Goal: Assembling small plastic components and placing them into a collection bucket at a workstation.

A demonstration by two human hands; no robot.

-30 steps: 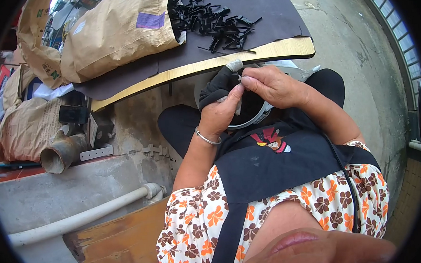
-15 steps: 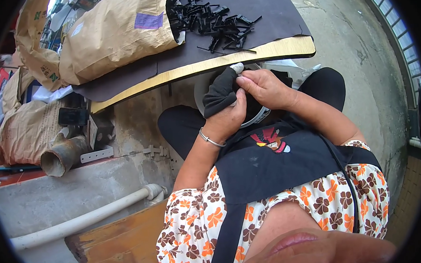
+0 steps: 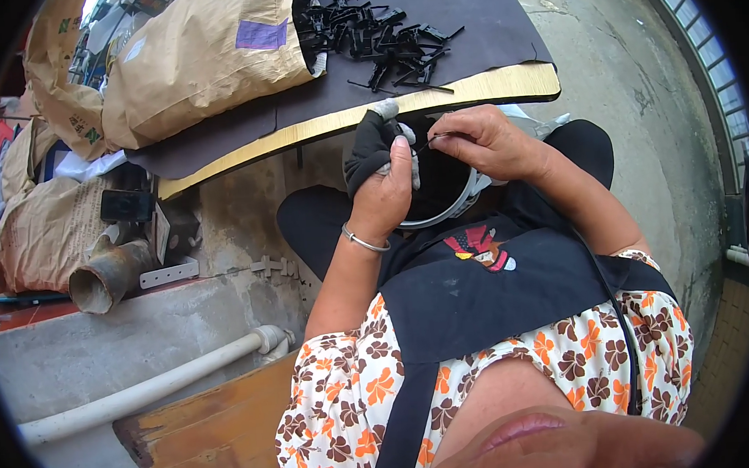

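My left hand (image 3: 376, 168) is above a pail at the table edge. Its fingers are in a black glove with pale grey tips, while the thumb is bare. Thumb and fingers are closed on a small black plastic part (image 3: 394, 128), mostly hidden by the glove. To its right, my right hand (image 3: 493, 146), bare, pinches a thin black strip (image 3: 440, 136) between thumb and forefinger. The strip points toward the left hand; I cannot tell whether it joins the part there. Below both hands shows the pail's pale rim (image 3: 458, 208) with a dark inside.
A table (image 3: 485, 87) with a dark cover and bare wooden edge lies ahead, bearing a pile of black plastic parts (image 3: 381, 43) and a large brown paper sack (image 3: 200, 65). At left are a rusty pipe piece (image 3: 98, 287), another sack (image 3: 44, 234) and a white pipe (image 3: 154, 390).
My hands have moved apart, the left one shifting left and turning so its gloved fingers show. The right hand has moved slightly right, and the thin black strip now shows in its pinch.
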